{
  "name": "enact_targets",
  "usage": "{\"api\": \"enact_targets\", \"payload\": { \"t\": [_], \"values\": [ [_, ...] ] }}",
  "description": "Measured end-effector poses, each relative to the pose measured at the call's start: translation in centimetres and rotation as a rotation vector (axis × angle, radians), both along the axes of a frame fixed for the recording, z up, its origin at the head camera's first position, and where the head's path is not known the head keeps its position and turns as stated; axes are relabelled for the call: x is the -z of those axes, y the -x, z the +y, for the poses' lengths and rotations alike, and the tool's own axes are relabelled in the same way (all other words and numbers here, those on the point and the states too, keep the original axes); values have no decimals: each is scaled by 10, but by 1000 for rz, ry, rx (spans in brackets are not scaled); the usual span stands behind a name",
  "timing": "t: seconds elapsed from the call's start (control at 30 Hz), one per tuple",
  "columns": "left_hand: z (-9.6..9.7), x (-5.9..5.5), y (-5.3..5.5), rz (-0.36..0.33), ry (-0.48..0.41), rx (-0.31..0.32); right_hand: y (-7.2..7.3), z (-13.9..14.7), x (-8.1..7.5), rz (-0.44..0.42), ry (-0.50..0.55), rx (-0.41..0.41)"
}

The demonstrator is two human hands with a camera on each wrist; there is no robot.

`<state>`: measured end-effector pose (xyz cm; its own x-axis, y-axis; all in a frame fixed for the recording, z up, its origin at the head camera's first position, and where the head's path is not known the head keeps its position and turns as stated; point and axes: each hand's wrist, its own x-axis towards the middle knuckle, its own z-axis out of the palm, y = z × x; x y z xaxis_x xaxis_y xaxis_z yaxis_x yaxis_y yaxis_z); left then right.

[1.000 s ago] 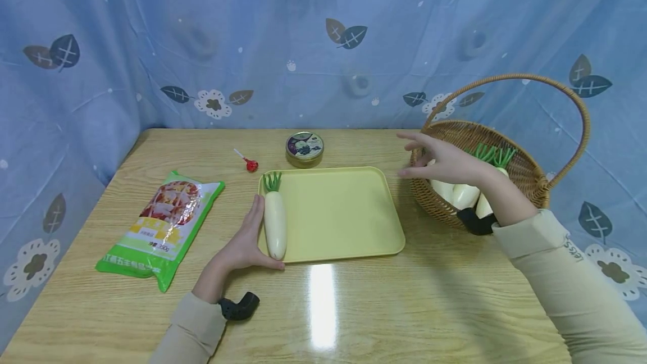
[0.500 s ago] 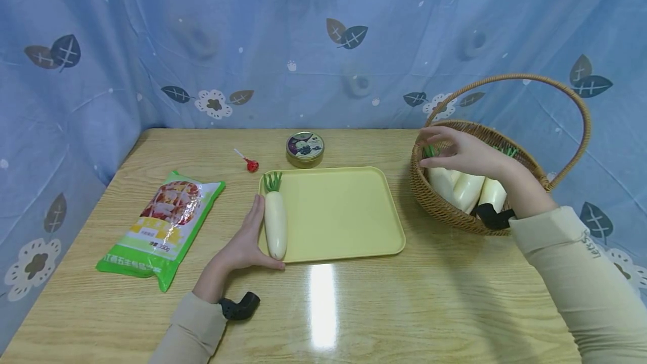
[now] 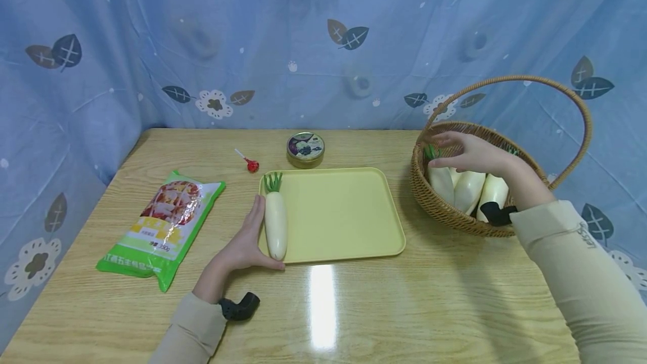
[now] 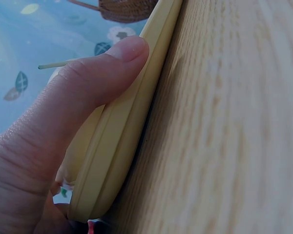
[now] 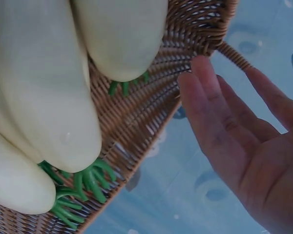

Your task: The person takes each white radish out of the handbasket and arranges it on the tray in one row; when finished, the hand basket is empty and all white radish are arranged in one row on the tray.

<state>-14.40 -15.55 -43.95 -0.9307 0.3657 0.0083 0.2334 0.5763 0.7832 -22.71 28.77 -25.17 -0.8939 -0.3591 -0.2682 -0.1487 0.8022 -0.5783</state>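
Observation:
My left hand (image 3: 244, 245) rests at the near left corner of a yellow tray (image 3: 338, 215), fingers straight along its left side. In the left wrist view its thumb (image 4: 105, 70) lies against the tray's rim (image 4: 129, 109). A white radish (image 3: 276, 223) with green stalks lies on the tray beside that hand. Over the left part of a wicker basket (image 3: 429, 192) hovers my right hand (image 3: 475, 153), fingers apart and holding nothing. Several white radishes (image 3: 469, 191) lie in the basket. The right wrist view shows these radishes (image 5: 44, 83) apart from the hand's fingertips (image 5: 190, 85).
A green-edged food bag (image 3: 164, 223) lies left of the tray. Behind the tray are a red lollipop (image 3: 252, 165) and a round tin (image 3: 305, 148). The basket's tall handle (image 3: 581, 111) arches up at the right. A blue curtain (image 3: 283, 60) hangs behind the table.
My right hand has moved rightward from the basket's left rim to over the radishes, then dipped slightly. My left hand, the tray and its radish have stayed in place.

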Motion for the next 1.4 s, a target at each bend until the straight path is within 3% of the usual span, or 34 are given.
{"api": "enact_targets", "payload": {
  "t": [0.33, 0.57, 0.8, 1.4],
  "values": [
    [0, -1, 0, -6, 0, 0, 12, 9, 11, -121, -19, 37],
    [0, -2, -1, -4, 4, 4, 18, 10, 17, -143, -75, 32],
    [0, -2, -1, -2, -2, 5, 23, 10, 21, -220, -115, 21],
    [1, 0, -1, -3, 4, 1, 31, 4, 32, -323, -154, 20]
  ]
}}
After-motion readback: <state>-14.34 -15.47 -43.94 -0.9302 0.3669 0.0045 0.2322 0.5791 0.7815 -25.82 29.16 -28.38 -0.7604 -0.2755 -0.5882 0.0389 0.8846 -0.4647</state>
